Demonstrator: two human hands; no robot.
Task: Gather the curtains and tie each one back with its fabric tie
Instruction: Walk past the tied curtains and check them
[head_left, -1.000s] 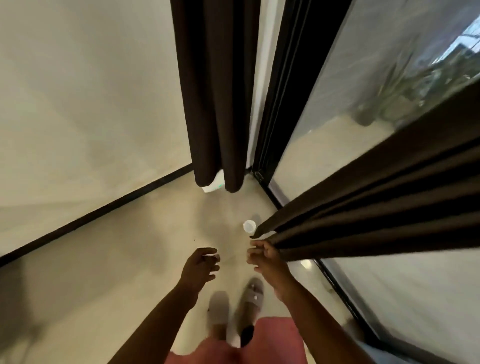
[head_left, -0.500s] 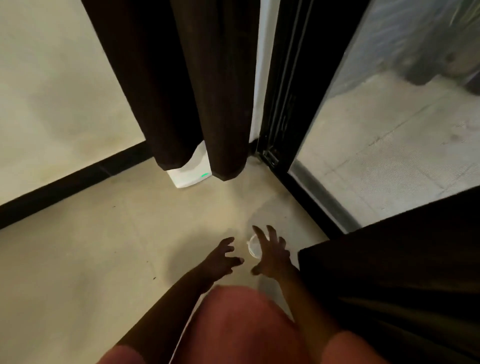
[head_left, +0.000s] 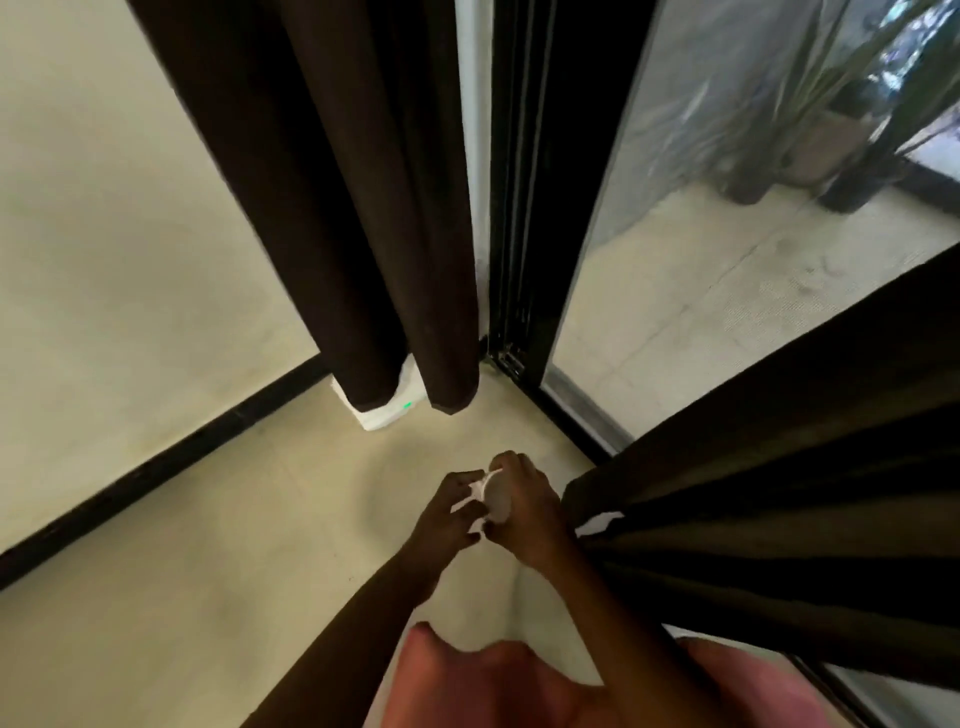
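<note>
A dark brown curtain (head_left: 363, 208) hangs straight down in the corner, its hem just above the floor. A second dark brown curtain (head_left: 810, 467) spreads in folds across the right, with a small white tab (head_left: 597, 524) showing on its lower edge. Low over the floor, my right hand (head_left: 530, 514) grips a small white roll (head_left: 497, 499). My left hand (head_left: 447, 512) pinches a white strip (head_left: 475, 488) coming off that roll. Both hands sit just left of the right curtain, not touching it.
A white device with a green light (head_left: 387, 410) stands on the floor behind the corner curtain. A black door frame (head_left: 524, 208) and glass pane (head_left: 727, 260) run along the right. A black skirting (head_left: 156, 467) lines the cream wall. My knees in pink fill the bottom.
My right hand let go of the right curtain, reached down to the small white roll on the floor and picked it up. My left hand has now taken hold of its white strip.
</note>
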